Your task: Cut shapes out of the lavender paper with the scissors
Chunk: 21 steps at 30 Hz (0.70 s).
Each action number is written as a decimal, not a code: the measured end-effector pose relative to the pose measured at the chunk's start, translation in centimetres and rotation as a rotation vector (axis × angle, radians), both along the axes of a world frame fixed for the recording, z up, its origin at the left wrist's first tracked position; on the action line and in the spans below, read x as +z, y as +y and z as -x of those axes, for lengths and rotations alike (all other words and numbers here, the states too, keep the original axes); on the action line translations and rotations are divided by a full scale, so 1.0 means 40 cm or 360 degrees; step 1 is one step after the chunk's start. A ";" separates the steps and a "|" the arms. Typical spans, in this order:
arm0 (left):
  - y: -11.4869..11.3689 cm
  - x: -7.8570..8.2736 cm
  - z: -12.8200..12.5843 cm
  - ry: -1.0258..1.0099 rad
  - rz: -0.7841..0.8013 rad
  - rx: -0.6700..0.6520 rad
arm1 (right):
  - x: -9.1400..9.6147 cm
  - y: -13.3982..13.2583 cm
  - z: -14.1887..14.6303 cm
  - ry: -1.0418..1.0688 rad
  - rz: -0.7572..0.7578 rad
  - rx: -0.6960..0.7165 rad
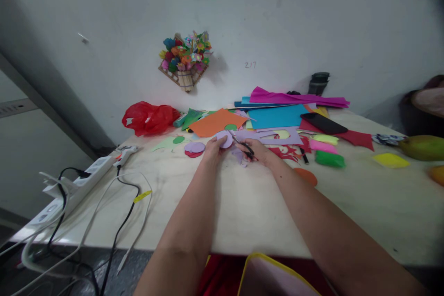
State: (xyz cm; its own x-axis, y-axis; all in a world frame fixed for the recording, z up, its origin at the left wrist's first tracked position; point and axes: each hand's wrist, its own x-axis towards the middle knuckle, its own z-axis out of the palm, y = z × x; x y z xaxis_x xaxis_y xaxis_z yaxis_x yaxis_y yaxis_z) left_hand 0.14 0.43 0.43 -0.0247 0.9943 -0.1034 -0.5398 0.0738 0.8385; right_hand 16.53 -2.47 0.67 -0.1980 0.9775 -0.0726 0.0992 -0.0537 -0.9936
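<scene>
My left hand (212, 149) pinches a small lilac paper circle (225, 139) and holds it just above the table. My right hand (257, 150) is closed round the black handles of a pair of scissors (242, 144), whose blades reach the edge of the circle. Lilac paper scraps (239, 156) lie under the hands. A cut lilac disc on a red disc (194, 148) lies just left of my left hand.
Sheets of orange (215, 123), blue (277, 116), magenta (294, 98) and lilac paper (277, 136) are piled behind the hands. A black phone (323, 123) and a red bag (150, 118) are nearby. A power strip (74, 185), a glue gun (125, 151) and cables lie left. Fruit (422, 147) sits right.
</scene>
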 end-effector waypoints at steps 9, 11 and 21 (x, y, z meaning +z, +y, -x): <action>0.001 -0.001 -0.002 0.0018 -0.0021 0.0003 | -0.001 0.002 0.002 0.0010 0.0001 0.0013; 0.001 -0.001 -0.002 0.0024 -0.0029 -0.0004 | 0.001 0.001 0.004 0.0018 0.0010 -0.0008; 0.002 -0.006 0.002 0.0009 -0.0042 -0.0021 | 0.008 -0.006 0.004 0.0071 0.0006 0.0000</action>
